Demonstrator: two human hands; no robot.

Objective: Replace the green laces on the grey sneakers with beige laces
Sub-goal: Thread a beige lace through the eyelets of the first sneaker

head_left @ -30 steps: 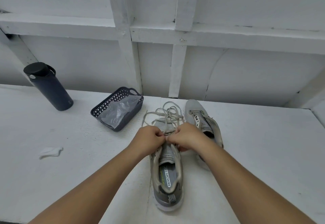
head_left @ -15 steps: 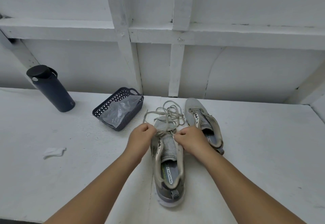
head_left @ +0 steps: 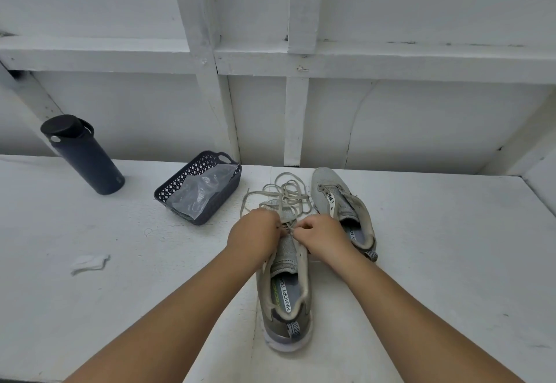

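The near grey sneaker [head_left: 285,286] is set on the white table [head_left: 436,262]; its beige lace [head_left: 282,199] is pinched — apparently at the eyelets — by the left hand [head_left: 255,235] and right hand [head_left: 322,236].

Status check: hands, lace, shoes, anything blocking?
Left hand and right hand pinch beige lace on near sneaker. Second sneaker unlaced. Nothing blocking.

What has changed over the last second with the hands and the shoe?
Both hands, left and right, moved slightly toward the near shoe's toe, still pinching the lace at its eyelets. The other shoe, basket and bottle stayed put.
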